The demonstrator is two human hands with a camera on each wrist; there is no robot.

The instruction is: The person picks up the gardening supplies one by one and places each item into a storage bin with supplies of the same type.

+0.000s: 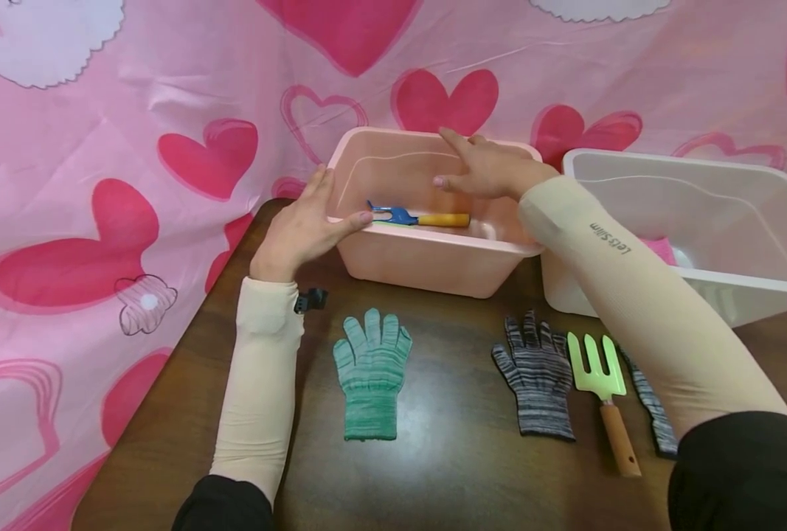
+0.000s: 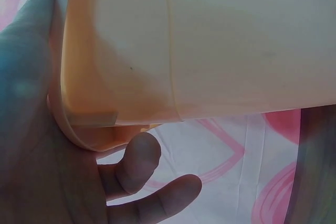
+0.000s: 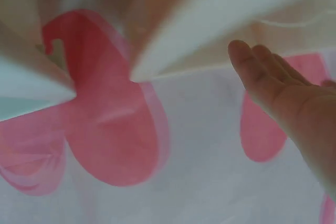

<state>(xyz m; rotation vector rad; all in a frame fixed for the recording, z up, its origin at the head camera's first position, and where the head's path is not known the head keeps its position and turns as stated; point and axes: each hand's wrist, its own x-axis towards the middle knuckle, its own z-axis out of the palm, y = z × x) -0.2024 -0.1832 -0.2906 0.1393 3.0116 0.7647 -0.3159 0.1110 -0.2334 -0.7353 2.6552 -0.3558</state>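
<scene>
My left hand (image 1: 296, 225) rests at the near left corner of a pink plastic bin (image 1: 426, 262), its thumb lying along the front rim. In the left wrist view two fingers (image 2: 144, 163) hang loosely bent beside the bin's corner. My right hand (image 1: 489, 168) reaches over the bin's right part, fingers stretched toward the back rim and holding nothing. The right wrist view shows those straight fingers (image 3: 262, 72) near the rim. Inside the bin lies a small blue hand fork with a yellow handle (image 1: 442, 220), partly hidden by the front rim.
A white bin (image 1: 751, 295) stands to the right, with something pink (image 1: 660, 249) inside. On the brown table (image 1: 446, 472) lie a green glove (image 1: 372, 376), a dark striped glove (image 1: 539, 383), a light-green garden fork (image 1: 599, 380) and another striped glove (image 1: 652, 405), partly covered by my right arm.
</scene>
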